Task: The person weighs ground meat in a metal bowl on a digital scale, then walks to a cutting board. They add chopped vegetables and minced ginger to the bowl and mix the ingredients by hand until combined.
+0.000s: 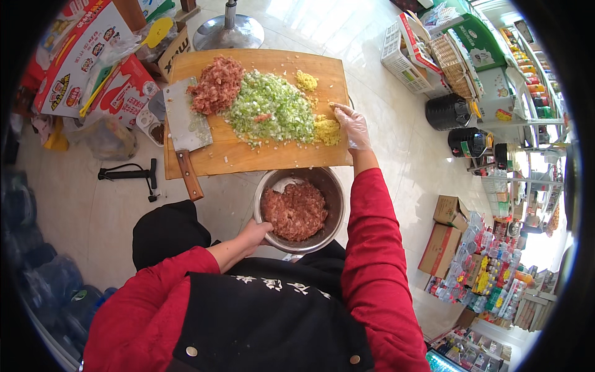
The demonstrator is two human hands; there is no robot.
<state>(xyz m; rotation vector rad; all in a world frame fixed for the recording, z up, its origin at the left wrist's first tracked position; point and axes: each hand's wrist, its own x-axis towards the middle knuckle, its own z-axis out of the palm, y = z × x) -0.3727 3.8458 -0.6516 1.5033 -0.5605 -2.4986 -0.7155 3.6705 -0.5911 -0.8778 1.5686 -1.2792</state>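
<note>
My bare left hand [254,236] grips the rim of a steel bowl [335,204] with minced meat [297,211] inside, held in front of my body. My right hand [352,126], in a clear plastic glove, is at the right edge of a wooden cutting board [279,158], beside a heap of minced yellow ginger or garlic [327,130]. Whether its fingers hold anything is unclear. A smaller yellow heap [307,81] lies farther back. Chopped green onion [274,109] covers the board's middle, touching a mound of minced meat [218,83]. A cleaver [188,118] lies at the left, its wooden handle overhanging the front edge.
A metal stand base [228,33] is behind the board. Cartons [88,51], plastic bags [109,138] and a black hand pump [128,174] are on the left. At the right are a white crate [402,65], dark jugs [447,112], cardboard boxes [439,249] and stocked shelves.
</note>
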